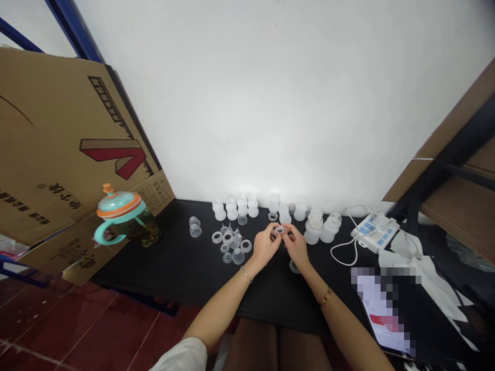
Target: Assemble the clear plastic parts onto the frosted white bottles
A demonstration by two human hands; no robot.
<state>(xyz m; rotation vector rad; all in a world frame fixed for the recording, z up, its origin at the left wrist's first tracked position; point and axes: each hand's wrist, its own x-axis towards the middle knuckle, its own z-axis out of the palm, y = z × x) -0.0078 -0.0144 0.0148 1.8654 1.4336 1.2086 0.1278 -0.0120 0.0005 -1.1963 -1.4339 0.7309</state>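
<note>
Above the black tabletop, my left hand [267,242] and my right hand [296,245] meet, both with fingers closed around a whitish bottle collar ring [281,230]. Fingers cover part of the ring, and I cannot tell whether a nipple sits in it. To the left of my left hand lies a loose cluster of collar rings [246,246] and clear nipples [227,257]. A clear round piece [294,266] is partly hidden under my right wrist. White baby bottles [232,209] stand along the wall. Right of my hands, assembled bottles [313,230] stand upright with clear caps.
Two clear caps [195,230] lie left of the cluster. A teal-handled jug [127,216] stands at the left by a large cardboard box [50,129]. At the right are a white power strip [375,232] with cable, white tissue [429,278] and a tablet-like screen [382,314].
</note>
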